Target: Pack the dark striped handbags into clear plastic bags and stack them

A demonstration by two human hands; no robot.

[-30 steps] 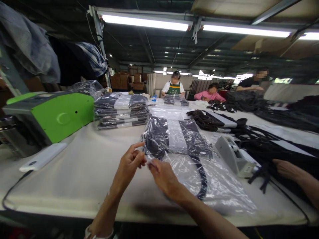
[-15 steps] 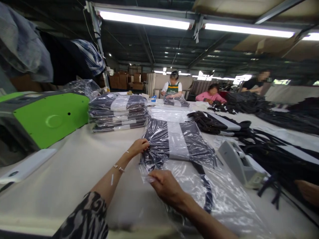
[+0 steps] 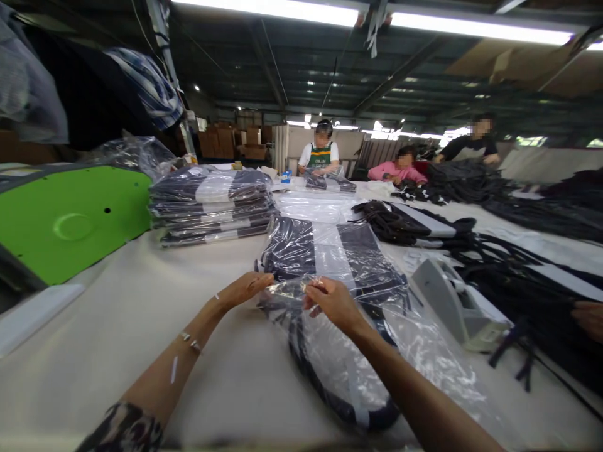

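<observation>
In front of me lies a dark folded fabric piece with a white paper band (image 3: pixel 330 251), inside a clear plastic bag (image 3: pixel 440 348). A dark strap loop (image 3: pixel 306 370) hangs toward me from its near side under the film. My left hand (image 3: pixel 247 289) is closed at the bag's left edge, the film at its fingertips. Just right of it, my right hand (image 3: pixel 332 301) pinches gathered film over the near part of the fabric. The film runs taut between both hands.
Left stands a stack of bagged dark pieces (image 3: pixel 211 204) beside a green machine (image 3: pixel 78 220). To the right are a grey tape dispenser (image 3: pixel 455 307) and dark strapped pieces (image 3: pixel 532 276). Co-workers sit and stand across the table; another person's hand (image 3: pixel 588 320) shows at the right edge.
My right hand has moved up and to the right, drawing the bag's film with it. The strap loop shows more fully. The view has shifted slightly.
</observation>
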